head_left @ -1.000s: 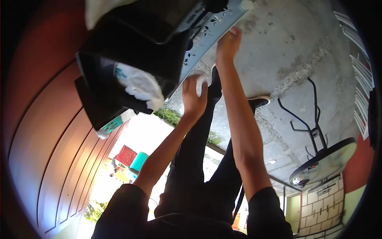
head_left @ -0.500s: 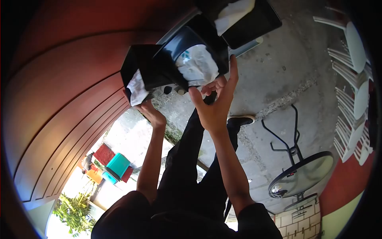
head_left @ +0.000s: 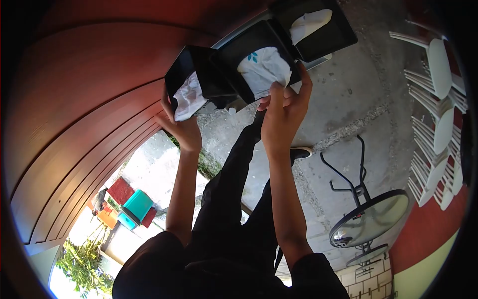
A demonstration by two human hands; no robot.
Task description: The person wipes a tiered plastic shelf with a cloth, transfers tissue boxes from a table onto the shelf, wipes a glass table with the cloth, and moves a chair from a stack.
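Observation:
A black open box (head_left: 180,65), with a crumpled white cloth or paper (head_left: 190,97) at its near side, is gripped at the lower left by my left hand (head_left: 185,130). My right hand (head_left: 284,117) clasps the lower right corner of a black square tray (head_left: 239,47). In that tray lies a crumpled white sheet with a teal leaf print (head_left: 264,70), and my right thumb presses on its edge. The box and the tray touch or overlap. Beyond them, a second black tray (head_left: 343,32) carries another white piece (head_left: 311,25). Fingers under the trays are hidden.
A red-brown plank wall (head_left: 99,99) runs along the left. On the right are stacked white chairs (head_left: 438,70) and an overturned-looking glass-topped round table (head_left: 373,219). Beneath me is a concrete floor (head_left: 328,99); a teal bin-like object (head_left: 138,205) stands farther off.
The box and tray have shifted right and slightly up in view, and the tray faces me more squarely. My right thumb and fingers have closed onto the tray's corner.

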